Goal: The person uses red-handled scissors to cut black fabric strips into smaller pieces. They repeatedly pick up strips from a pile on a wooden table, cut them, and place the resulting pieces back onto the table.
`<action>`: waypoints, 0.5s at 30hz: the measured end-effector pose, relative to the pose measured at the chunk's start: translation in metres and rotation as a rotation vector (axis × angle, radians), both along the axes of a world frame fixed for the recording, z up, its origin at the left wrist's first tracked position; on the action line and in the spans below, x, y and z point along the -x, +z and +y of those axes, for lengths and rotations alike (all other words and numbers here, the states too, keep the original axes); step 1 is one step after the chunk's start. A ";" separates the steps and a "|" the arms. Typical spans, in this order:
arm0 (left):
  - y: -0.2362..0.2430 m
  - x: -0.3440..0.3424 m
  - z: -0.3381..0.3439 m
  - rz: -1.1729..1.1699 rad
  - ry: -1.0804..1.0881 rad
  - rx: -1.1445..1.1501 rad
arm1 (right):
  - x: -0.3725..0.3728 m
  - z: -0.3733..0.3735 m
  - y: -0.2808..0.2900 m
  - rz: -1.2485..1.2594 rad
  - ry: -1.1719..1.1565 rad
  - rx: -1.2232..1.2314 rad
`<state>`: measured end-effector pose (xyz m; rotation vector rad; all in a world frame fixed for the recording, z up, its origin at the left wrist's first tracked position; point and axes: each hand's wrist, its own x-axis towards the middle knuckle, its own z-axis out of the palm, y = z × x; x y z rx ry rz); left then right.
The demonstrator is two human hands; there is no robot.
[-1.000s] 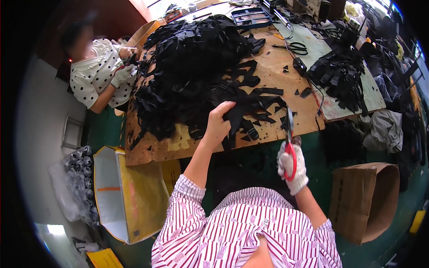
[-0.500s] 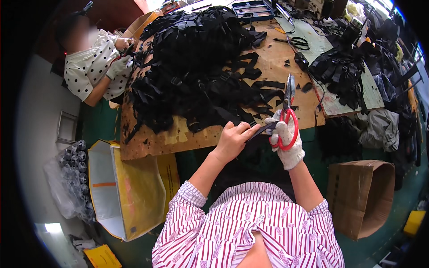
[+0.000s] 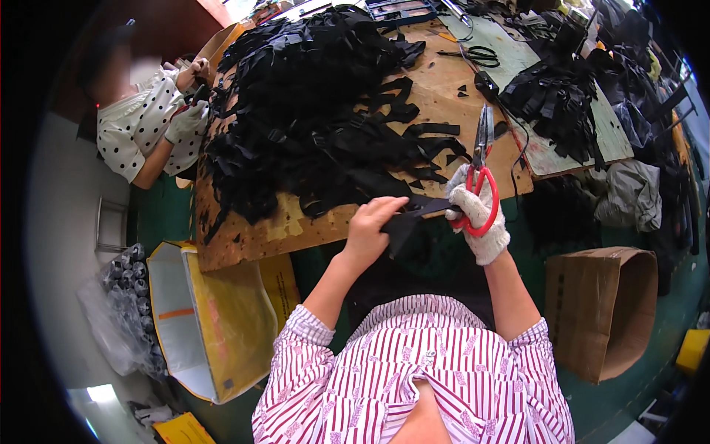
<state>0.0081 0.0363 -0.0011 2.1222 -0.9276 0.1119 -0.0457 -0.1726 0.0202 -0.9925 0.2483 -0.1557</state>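
My bare left hand [image 3: 370, 229] is closed on one end of a black strap [image 3: 423, 209] at the table's near edge. A wider black end hangs below its fingers. The strap runs across to my gloved right hand [image 3: 478, 214], which grips its other end. That same hand holds scissors [image 3: 484, 159] with red handles, blades pointing up and away, looped over the white knitted glove. Just beyond my hands, a large heap of black straps [image 3: 296, 96] covers much of the wooden table [image 3: 244, 248]. Some buckles show among the straps.
Another person [image 3: 151, 122] in a dotted top works at the table's left side. A second pair of scissors [image 3: 473, 55] lies at the back right, near another black bundle [image 3: 555, 111]. On the floor stand a yellow bin [image 3: 229, 325] at left and a cardboard box [image 3: 580, 318] at right.
My left hand has shifted slightly left and the strap between my hands now shows more, its wider end hanging down. My right hand with the scissors has risen a little.
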 end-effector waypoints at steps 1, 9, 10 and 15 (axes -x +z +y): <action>0.005 0.003 0.004 0.232 0.030 0.173 | 0.001 -0.006 -0.001 0.002 0.020 0.028; 0.028 -0.017 -0.021 0.401 -0.408 0.121 | 0.006 -0.003 0.005 0.024 0.241 0.134; 0.026 -0.021 -0.020 0.386 -0.446 0.050 | 0.007 -0.002 0.005 0.027 0.249 0.164; 0.022 -0.023 -0.013 0.653 -0.255 -0.008 | 0.016 0.007 0.000 0.077 0.038 0.239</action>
